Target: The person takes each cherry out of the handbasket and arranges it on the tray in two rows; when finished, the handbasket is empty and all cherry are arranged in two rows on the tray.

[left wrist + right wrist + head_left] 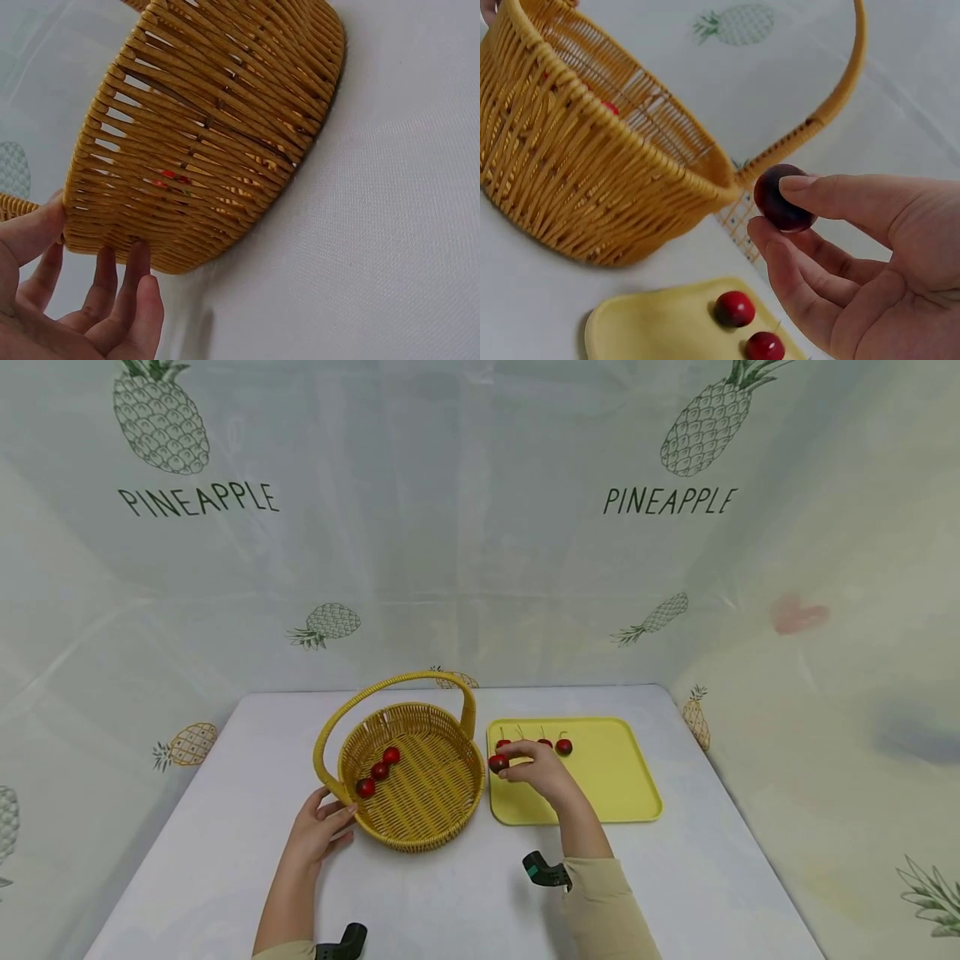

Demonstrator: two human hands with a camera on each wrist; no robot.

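Observation:
My right hand (536, 770) pinches a dark red cherry (784, 199) between thumb and fingers, over the left edge of the yellow tray (607, 785) and close to the basket's right rim. The round woven basket (420, 839) has a tall arched handle and stands on the table. Three red cherries (380, 771) lie in a row along its left inside. At the basket's left side, my left hand (318, 831) holds the rim, thumb on top and fingers against the outer weave (187, 150). Several stemmed cherries (564, 747) lie along the tray's back edge, partly hidden behind my right hand.
A white cloth covers the table (450, 910), and the tray lies right beside the basket. The basket's handle (397, 679) arches up over its back side. Behind the table hangs a pale curtain (450, 527) printed with pineapples.

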